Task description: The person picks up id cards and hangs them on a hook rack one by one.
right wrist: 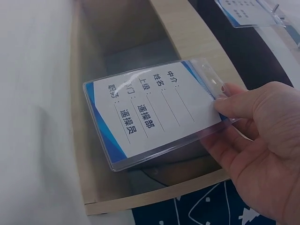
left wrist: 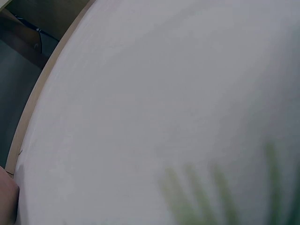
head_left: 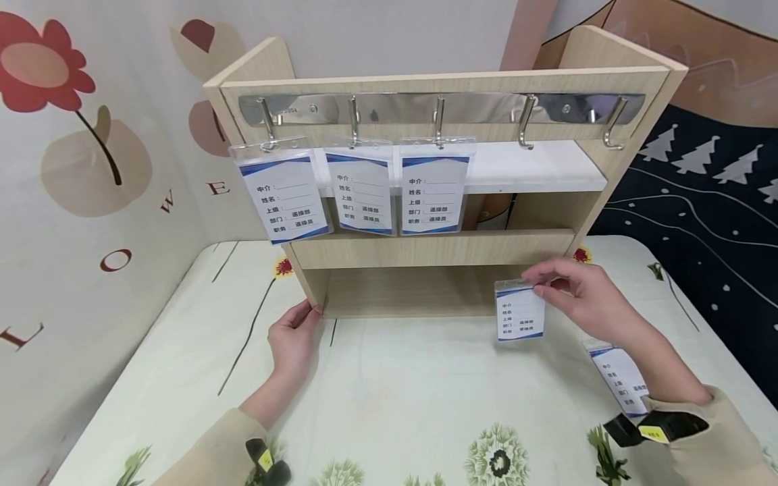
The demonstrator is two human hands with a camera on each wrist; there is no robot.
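My right hand (head_left: 583, 293) pinches a badge in a clear plastic holder (head_left: 521, 314) by its top right corner, in front of the shelf's lower right opening. In the right wrist view the same badge (right wrist: 154, 112) lies between thumb and fingers. My left hand (head_left: 296, 337) holds the lower left corner of the wooden shelf (head_left: 434, 250); in the left wrist view only a bit of that hand (left wrist: 7, 199) shows. Three like badges hang on the metal hook rail's left hooks: a left badge (head_left: 286, 196), a middle badge (head_left: 360, 189) and a right badge (head_left: 433, 196).
Two hooks at the right of the rail, a fourth hook (head_left: 526, 121) and a fifth hook (head_left: 614, 123), carry nothing. Another badge (head_left: 620, 378) lies on the patterned tablecloth (head_left: 401, 378), partly under my right forearm. Printed curtains stand at the left and right.
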